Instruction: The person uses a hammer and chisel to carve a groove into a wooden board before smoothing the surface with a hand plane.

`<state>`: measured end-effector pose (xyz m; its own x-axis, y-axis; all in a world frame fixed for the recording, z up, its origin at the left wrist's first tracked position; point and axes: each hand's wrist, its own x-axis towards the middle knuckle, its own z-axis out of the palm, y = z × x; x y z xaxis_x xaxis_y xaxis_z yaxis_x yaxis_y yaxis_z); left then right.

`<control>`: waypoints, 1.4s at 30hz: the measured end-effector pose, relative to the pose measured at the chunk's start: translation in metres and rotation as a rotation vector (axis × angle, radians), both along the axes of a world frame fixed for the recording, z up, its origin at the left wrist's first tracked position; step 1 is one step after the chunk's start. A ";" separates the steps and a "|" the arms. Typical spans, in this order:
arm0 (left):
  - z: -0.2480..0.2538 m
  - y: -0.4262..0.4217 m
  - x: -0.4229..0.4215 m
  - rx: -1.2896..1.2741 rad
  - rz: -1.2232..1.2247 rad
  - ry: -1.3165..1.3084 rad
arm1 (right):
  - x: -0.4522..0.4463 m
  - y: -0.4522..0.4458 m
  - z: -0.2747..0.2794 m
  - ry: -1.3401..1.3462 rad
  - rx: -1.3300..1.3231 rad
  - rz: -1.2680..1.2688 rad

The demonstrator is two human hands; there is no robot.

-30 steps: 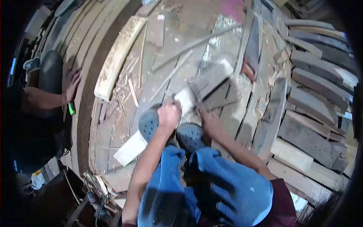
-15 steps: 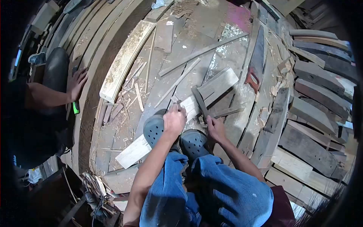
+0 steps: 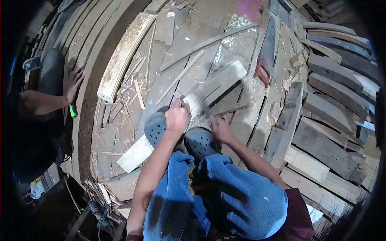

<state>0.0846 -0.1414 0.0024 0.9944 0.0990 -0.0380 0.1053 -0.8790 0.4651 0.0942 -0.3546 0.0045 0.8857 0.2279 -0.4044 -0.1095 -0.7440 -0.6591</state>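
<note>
A pale wooden board lies slantwise on the floor, passing under my shoes. My left hand is closed in a fist over the board's middle. A small end juts above its fingers, but I cannot make out what it is. Just right of the board, my right hand is closed and smeared by motion. A dark flat bar, also blurred, extends from it across the board near my left hand.
A red-handled saw lies at right. Thin strips and shavings cover the plank floor. A thick yellowish timber lies at left. Another person's hand rests on a curved beam. Curved planks are stacked at far right.
My right hand and the dark bar have moved in relation to the board, and the bar is now blurred. My left hand stays on the board. The whole view has shifted slightly.
</note>
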 end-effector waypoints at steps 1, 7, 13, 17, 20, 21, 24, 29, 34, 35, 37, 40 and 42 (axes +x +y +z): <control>0.003 0.001 0.001 0.013 -0.020 0.002 | -0.006 0.005 -0.001 -0.070 -0.009 0.145; -0.006 -0.002 0.001 0.028 0.035 -0.017 | 0.006 -0.010 -0.037 -0.153 -0.068 0.187; 0.004 -0.001 0.000 0.047 -0.014 0.029 | 0.022 -0.008 -0.020 -0.082 -0.075 -0.083; 0.013 0.001 0.000 0.021 -0.032 0.035 | -0.003 -0.002 -0.028 -0.099 -0.005 0.119; 0.005 0.002 0.002 0.031 -0.012 0.043 | 0.010 -0.012 -0.034 -0.015 -0.090 0.100; 0.007 -0.002 0.000 0.033 -0.010 0.069 | -0.004 -0.010 -0.033 0.015 -0.084 0.099; 0.010 0.000 0.002 0.021 -0.024 0.026 | -0.015 0.003 -0.022 -0.143 0.066 0.176; 0.011 -0.002 0.000 0.021 -0.021 0.042 | 0.027 -0.003 -0.002 0.001 -0.084 -0.097; 0.008 0.002 0.004 0.013 -0.013 -0.006 | 0.015 -0.005 -0.015 -0.139 -0.023 -0.013; 0.009 0.002 0.004 0.029 -0.015 -0.011 | 0.019 -0.008 -0.010 -0.068 -0.023 -0.052; 0.011 -0.005 -0.008 0.036 -0.014 0.028 | 0.019 -0.014 -0.019 -0.028 -0.051 -0.101; 0.015 -0.002 -0.001 0.016 -0.002 0.096 | -0.002 -0.006 -0.017 -0.091 0.049 0.083; 0.004 -0.002 -0.002 0.021 0.025 -0.013 | 0.017 -0.016 -0.017 -0.091 -0.042 -0.005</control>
<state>0.0824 -0.1434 0.0066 0.9920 0.1245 -0.0224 0.1212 -0.8856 0.4484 0.1110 -0.3703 -0.0121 0.9204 0.2079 -0.3312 -0.0543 -0.7708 -0.6347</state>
